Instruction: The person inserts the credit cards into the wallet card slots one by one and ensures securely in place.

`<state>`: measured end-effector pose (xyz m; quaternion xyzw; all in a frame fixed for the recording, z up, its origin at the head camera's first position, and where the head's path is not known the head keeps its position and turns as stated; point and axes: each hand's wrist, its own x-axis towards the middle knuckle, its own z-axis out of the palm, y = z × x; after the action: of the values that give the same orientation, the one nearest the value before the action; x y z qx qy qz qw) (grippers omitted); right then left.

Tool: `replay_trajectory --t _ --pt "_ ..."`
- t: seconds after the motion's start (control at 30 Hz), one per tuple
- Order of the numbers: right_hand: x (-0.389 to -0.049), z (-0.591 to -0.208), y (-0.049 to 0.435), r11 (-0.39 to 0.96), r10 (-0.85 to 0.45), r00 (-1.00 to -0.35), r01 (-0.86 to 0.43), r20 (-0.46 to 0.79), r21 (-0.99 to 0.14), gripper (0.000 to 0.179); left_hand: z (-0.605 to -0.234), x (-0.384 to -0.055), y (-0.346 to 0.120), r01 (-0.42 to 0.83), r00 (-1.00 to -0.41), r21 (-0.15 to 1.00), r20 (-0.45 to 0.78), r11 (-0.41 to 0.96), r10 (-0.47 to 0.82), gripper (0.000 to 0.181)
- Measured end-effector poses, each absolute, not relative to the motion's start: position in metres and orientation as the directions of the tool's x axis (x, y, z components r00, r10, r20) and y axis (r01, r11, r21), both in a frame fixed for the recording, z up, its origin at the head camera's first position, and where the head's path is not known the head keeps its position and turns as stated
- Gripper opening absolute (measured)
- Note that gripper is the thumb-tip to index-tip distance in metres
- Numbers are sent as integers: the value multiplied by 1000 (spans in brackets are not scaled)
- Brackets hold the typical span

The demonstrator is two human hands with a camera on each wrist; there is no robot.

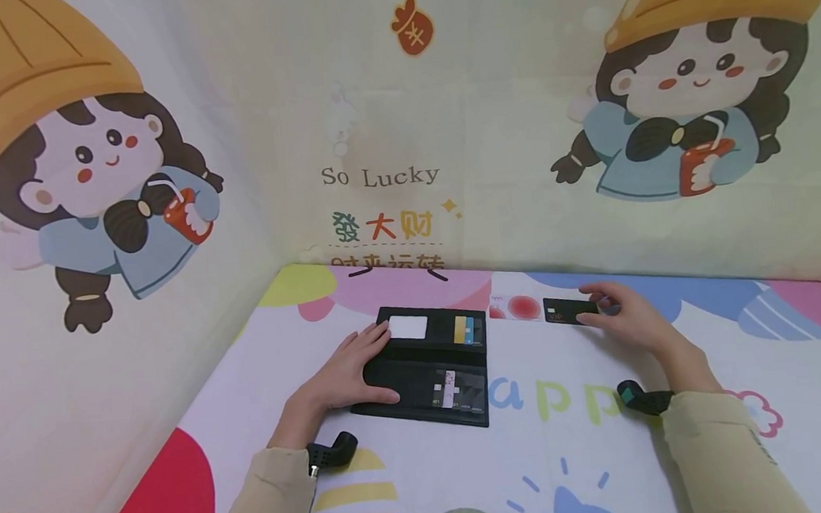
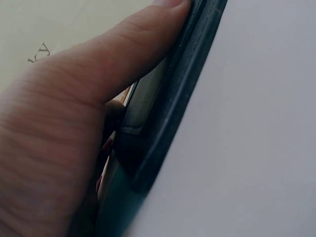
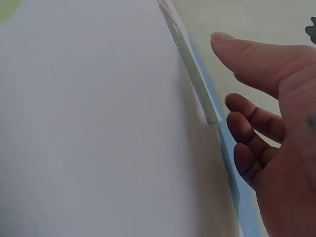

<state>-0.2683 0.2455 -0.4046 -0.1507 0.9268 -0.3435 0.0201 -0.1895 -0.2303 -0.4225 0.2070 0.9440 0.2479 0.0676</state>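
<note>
A black card wallet point(image 1: 399, 376) lies unfolded on the table, a white card point(image 1: 409, 327) and a yellow-and-blue card point(image 1: 468, 330) in its upper half, a dark card with a pale strip point(image 1: 459, 390) in the lower. My left hand point(image 1: 336, 373) rests across its left side, fingers on the upper half, thumb on the lower. Right of the wallet lie a card with a red circle point(image 1: 524, 307) and a black VIP card point(image 1: 563, 311). At the VIP card's right end is my right hand point(image 1: 629, 321); the right wrist view shows its fingers loosely bent, apart from the card point(image 3: 192, 69).
A printed tablecloth point(image 1: 560, 453) with coloured shapes and letters covers the table. Behind it hangs a cartoon-printed curtain point(image 1: 501, 123), reaching round to the left side. Black wrist cameras sit at both sleeves, the left one point(image 1: 334, 451) just in front of the wallet.
</note>
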Motion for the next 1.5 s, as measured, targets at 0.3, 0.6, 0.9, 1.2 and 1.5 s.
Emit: replay_trajectory --t 0.3,0.6,0.9,1.2,1.5 --pt "-270 -409 251 746 -280 -958 -262 68 -612 61 -424 -190 -230 362 -904 494 -20 791 426 113" --pt "-273 -410 255 747 -297 -954 -252 30 -616 66 -425 -191 -231 368 -903 488 -13 791 429 113" --pt "-277 -408 255 771 -300 -954 -237 -9 -592 65 -425 -191 -231 368 -903 490 -16 790 430 113" --pt "-282 -403 251 783 -301 -952 -214 -54 -584 59 -424 -191 -232 370 -902 492 -14 788 432 112" --pt "-283 -407 255 758 -326 -945 -250 -17 -603 56 -423 -189 -230 361 -902 503 -23 785 430 112"
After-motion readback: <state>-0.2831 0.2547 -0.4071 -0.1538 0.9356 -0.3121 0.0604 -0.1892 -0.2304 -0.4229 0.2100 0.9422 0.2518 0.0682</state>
